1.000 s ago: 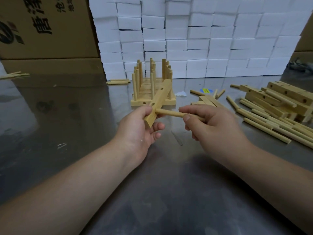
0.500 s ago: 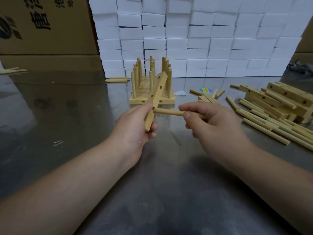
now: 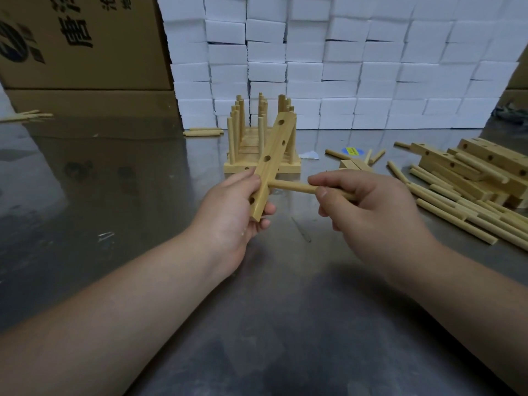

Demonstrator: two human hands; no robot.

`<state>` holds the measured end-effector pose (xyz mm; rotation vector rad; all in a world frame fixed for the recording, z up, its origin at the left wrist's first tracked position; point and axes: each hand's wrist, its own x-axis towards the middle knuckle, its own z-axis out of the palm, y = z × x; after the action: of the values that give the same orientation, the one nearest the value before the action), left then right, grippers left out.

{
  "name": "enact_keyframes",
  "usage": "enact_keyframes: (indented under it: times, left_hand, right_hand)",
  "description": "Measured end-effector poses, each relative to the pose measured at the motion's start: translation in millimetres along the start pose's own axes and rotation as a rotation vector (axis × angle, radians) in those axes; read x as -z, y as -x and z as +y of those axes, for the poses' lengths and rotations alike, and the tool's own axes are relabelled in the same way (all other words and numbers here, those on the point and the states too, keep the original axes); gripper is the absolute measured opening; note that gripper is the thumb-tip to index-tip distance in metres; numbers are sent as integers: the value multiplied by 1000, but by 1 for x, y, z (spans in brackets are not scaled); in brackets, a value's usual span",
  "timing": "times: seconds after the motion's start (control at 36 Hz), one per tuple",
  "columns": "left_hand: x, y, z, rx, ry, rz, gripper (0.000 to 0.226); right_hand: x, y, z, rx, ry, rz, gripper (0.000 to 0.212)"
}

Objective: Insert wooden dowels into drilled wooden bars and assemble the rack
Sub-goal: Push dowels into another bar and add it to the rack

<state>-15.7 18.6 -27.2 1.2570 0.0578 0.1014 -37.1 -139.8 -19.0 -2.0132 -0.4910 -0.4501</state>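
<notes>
My left hand (image 3: pixel 233 208) grips the lower end of a drilled wooden bar (image 3: pixel 273 160), which tilts up and away to the right and shows several holes. My right hand (image 3: pixel 368 208) pinches a wooden dowel (image 3: pixel 291 186) that lies level, its left tip meeting the bar's right side just above my left fingers. Behind the bar stands an assembled rack (image 3: pixel 261 138) with upright dowels on a flat base. Whether the dowel's tip sits inside a hole is hidden by the bar.
A pile of drilled bars (image 3: pixel 483 164) and loose dowels (image 3: pixel 457 215) lies at the right on the metal table (image 3: pixel 271 324). Stacked white foam blocks (image 3: pixel 343 61) line the back; a cardboard box (image 3: pixel 83 44) stands at the back left. Two dowels (image 3: pixel 203 132) lie by the foam.
The left hand has turned the bar more upright, so its holed face shows. The dowel stays level against the bar's side. Both hands sit slightly higher in view.
</notes>
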Motion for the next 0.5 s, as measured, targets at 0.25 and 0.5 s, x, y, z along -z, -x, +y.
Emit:
enact_keyframes:
  times: [0.25,0.5]
  left_hand:
    - [-1,1,-1,-51,-97,3,23]
    - [-2,3,-2,-71,-177,24,24]
  right_hand:
    - [0,0,-3,20,51,-59,20]
    - [0,-1,0,25,94,-91,23]
